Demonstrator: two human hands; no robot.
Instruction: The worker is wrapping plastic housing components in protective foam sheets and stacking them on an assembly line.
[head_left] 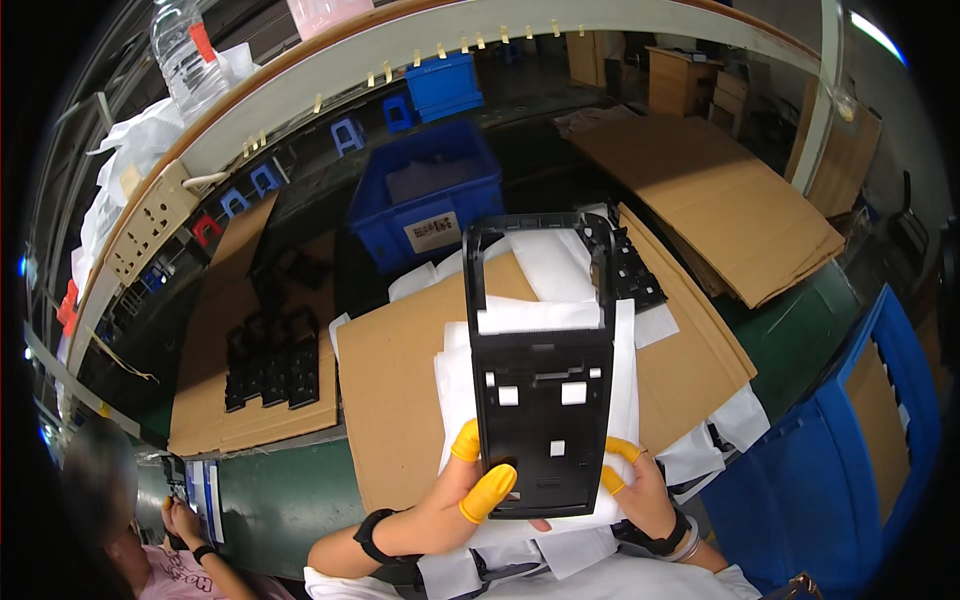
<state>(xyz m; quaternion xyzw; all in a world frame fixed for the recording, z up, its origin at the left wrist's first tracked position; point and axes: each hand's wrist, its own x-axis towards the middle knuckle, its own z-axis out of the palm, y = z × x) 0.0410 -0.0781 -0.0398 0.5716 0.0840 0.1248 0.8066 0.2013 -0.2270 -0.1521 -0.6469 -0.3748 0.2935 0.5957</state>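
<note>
A long black plastic frame [540,400] with a large opening at its far end and several small square cut-outs is held up in front of me. My left hand [463,490] grips its near left edge, thumb on the face, with yellow finger cots on the fingertips. At the near right edge, my right hand [640,487] holds it too, also in yellow finger cots; some of its fingers are hidden behind the frame. White sheets [455,385] lie under the frame on a brown cardboard sheet [385,400].
A blue bin [390,215] stands beyond the cardboard. Black plastic parts rest at left [275,370] and right [635,270]. Flat cardboard [710,200] is stacked far right, above a blue crate [780,500]. A co-worker's hands [180,520] handle a dark part at lower left.
</note>
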